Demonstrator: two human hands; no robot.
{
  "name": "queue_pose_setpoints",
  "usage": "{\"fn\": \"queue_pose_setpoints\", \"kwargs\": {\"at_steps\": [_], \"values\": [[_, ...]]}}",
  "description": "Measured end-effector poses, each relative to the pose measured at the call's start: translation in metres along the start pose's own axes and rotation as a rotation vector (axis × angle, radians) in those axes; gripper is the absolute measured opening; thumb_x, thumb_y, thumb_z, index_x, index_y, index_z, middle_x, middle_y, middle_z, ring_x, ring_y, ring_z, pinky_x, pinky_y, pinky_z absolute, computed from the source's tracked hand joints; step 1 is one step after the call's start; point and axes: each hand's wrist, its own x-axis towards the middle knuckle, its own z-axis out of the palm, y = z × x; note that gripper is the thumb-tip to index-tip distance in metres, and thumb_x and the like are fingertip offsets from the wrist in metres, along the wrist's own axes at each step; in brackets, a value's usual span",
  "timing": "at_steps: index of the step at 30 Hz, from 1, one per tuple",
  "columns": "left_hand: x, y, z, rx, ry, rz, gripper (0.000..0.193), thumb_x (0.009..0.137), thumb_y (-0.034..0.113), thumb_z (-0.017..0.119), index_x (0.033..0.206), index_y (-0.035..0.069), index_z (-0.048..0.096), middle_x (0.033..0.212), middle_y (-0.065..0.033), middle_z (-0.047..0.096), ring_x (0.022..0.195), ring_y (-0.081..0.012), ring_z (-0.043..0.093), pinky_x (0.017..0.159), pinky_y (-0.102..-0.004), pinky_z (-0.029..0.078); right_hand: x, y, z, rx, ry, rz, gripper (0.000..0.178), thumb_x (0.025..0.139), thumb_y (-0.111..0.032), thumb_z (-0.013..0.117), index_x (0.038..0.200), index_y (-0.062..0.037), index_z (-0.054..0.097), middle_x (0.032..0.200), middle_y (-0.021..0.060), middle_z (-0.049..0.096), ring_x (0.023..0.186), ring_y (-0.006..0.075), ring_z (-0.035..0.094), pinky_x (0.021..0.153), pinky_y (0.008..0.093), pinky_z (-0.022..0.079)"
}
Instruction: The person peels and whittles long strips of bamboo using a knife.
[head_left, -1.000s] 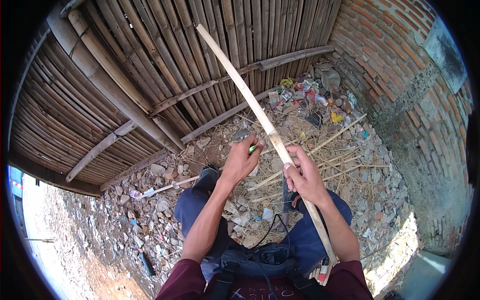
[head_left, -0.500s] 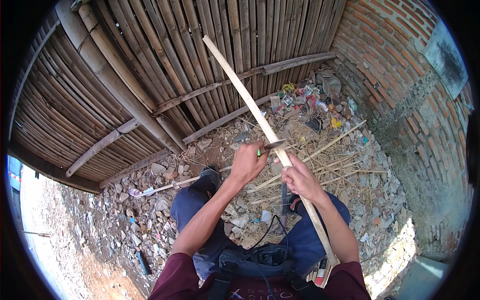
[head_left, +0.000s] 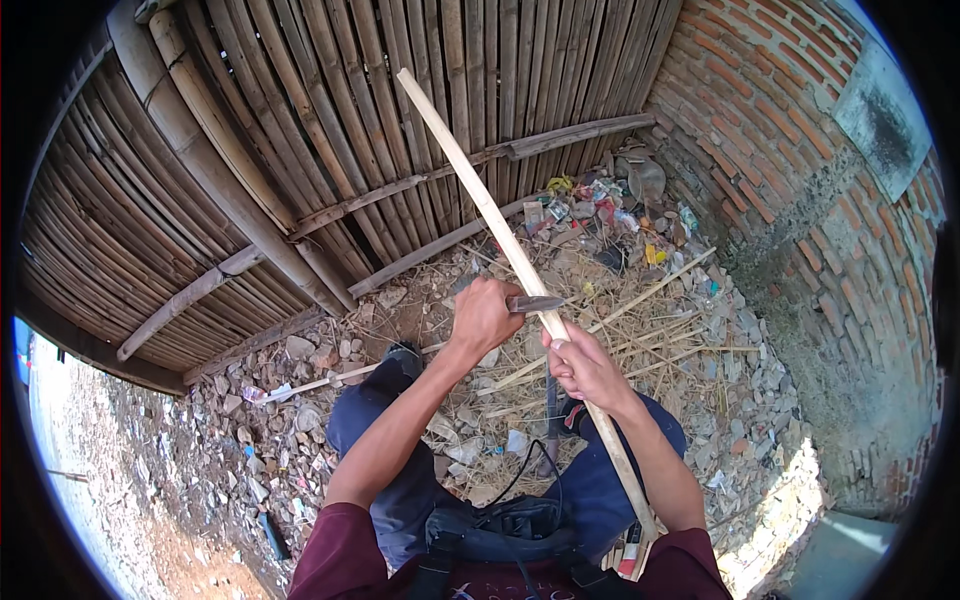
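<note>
A long pale strip of split bamboo or wood (head_left: 483,200) runs at a slant from the far fence down past my right forearm. My right hand (head_left: 585,372) is closed around its lower-middle part, thumb along the strip. My left hand (head_left: 484,318) grips a knife, its handle mostly hidden in the fist. The knife's dark blade (head_left: 536,304) lies across the strip just beyond my right hand. The strip's near end rests by my right upper arm.
Stones, rubble and pale shavings (head_left: 640,345) cover the ground between and beyond my knees. A bamboo fence (head_left: 330,120) stands ahead and to the left, a brick wall (head_left: 760,150) to the right. Litter (head_left: 610,200) lies in their corner. A black pouch (head_left: 510,525) sits at my waist.
The knife blade has turned from slanting upward to nearly level across the strip. Both hands sit slightly lower and further left in the picture, and the whole view has shifted a little.
</note>
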Motion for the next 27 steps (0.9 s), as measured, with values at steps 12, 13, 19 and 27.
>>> {"fn": "queue_pose_setpoints", "kwargs": {"at_steps": [12, 13, 19, 27], "values": [[0.003, -0.002, 0.004, 0.061, 0.052, -0.094, 0.019, 0.068, 0.01, 0.078, 0.086, 0.011, 0.083, 0.075, -0.0168, 0.073, 0.075, -0.04, 0.072, 0.072, -0.0502, 0.057, 0.004, 0.003, 0.012, -0.105, 0.104, -0.068, 0.013, 0.112, -0.015, 0.039, 0.117, -0.0087, 0.05, 0.071, -0.0033, 0.039, 0.048, 0.0037, 0.03, 0.042, 0.0227, 0.026], [0.004, -0.003, 0.003, 0.055, 0.046, -0.092, 0.016, 0.07, 0.012, 0.08, 0.085, 0.01, 0.082, 0.075, -0.0191, 0.073, 0.074, -0.0409, 0.073, 0.071, -0.0507, 0.058, 0.004, 0.004, 0.012, -0.108, 0.101, -0.065, 0.013, 0.112, -0.015, 0.039, 0.117, -0.0087, 0.05, 0.071, -0.0033, 0.039, 0.048, 0.0037, 0.03, 0.042, 0.0227, 0.026], [0.005, -0.001, 0.0, 0.036, 0.068, -0.099, 0.013, 0.071, 0.014, 0.08, 0.083, 0.008, 0.08, 0.074, -0.0214, 0.072, 0.073, -0.0424, 0.073, 0.069, -0.0518, 0.057, 0.007, 0.003, 0.012, -0.025, 0.077, -0.035, 0.013, 0.112, -0.016, 0.038, 0.116, -0.0095, 0.049, 0.071, -0.0037, 0.037, 0.048, 0.0038, 0.027, 0.041, 0.023, 0.024], [0.009, 0.006, -0.003, 0.0, 0.091, -0.118, 0.012, 0.071, 0.011, 0.079, 0.081, 0.007, 0.079, 0.074, -0.0214, 0.072, 0.073, -0.0414, 0.073, 0.068, -0.0514, 0.057, 0.007, -0.003, 0.015, 0.091, 0.078, 0.027, 0.014, 0.113, -0.018, 0.04, 0.117, -0.0091, 0.049, 0.072, -0.004, 0.039, 0.048, 0.0033, 0.03, 0.041, 0.0235, 0.025]]}}
